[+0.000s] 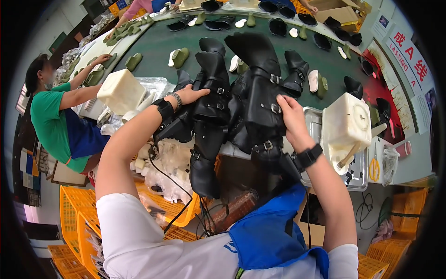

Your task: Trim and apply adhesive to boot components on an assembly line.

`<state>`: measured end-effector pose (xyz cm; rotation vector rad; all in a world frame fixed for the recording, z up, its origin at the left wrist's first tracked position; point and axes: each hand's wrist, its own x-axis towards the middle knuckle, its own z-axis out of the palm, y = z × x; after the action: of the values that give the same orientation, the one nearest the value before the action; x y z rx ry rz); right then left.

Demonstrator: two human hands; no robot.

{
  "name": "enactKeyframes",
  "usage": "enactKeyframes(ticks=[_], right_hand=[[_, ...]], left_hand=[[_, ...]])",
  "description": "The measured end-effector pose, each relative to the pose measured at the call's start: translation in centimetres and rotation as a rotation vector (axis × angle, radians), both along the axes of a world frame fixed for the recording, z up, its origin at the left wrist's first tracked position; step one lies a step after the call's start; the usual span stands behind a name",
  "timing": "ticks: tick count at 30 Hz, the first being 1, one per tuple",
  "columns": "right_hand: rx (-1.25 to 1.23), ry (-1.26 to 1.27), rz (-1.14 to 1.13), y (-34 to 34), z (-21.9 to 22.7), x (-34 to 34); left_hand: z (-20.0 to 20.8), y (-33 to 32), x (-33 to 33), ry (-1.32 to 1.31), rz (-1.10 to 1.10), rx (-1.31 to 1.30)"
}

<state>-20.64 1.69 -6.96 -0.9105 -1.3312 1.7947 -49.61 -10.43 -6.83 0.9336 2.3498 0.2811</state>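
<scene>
Several black boot uppers with buckled straps are bunched in front of me at the near edge of the table. My left hand grips the left side of a black buckled boot upper, its thumb lying across the front and its other fingers partly hidden. On the other side, my right hand holds a wider black boot upper by its right edge, near a silver buckle. The tall top of that upper looks blurred. More black uppers hang below and between the hands, overlapping so that their number is unclear.
A green conveyor belt carries black uppers, olive lasts and white insoles. Cream containers stand at both sides, the right one on a metal tray. Yellow scissors lie at right. A co-worker in green handles lasts at left.
</scene>
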Motion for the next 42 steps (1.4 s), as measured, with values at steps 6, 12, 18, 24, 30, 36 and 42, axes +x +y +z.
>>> enactKeyframes(ticks=[6, 12, 18, 24, 30, 36, 42], right_hand=[[0.687, -0.769, 0.042, 1.9, -3.1, -3.7], [0.904, -0.859, 0.1, 0.2, -3.2, -2.5], [1.278, -0.721, 0.289, 0.5, -4.5, -0.5], [1.258, -0.535, 0.343, 1.1, -1.8, 2.8], [1.023, -0.559, 0.419, -5.0, 4.4, 15.0], [0.646, -0.76, 0.089, -14.8, 3.9, 32.8], [0.263, -0.782, -0.357, -21.3, -4.3, 51.1]], left_hand=[[-0.8, -0.5, -0.8, 0.075, 0.038, 0.105], [-0.5, -3.2, -0.9, 0.133, -0.034, 0.469], [3.2, -9.6, 1.3, -0.093, 0.159, 1.074], [-0.3, -16.4, 13.8, -0.71, -0.207, 0.676], [-15.4, -16.2, 24.4, -0.328, -0.795, -0.073], [-19.6, -13.3, 29.2, -0.16, -0.98, -0.328], [-18.6, -12.7, 29.4, -0.096, -1.116, -0.421]])
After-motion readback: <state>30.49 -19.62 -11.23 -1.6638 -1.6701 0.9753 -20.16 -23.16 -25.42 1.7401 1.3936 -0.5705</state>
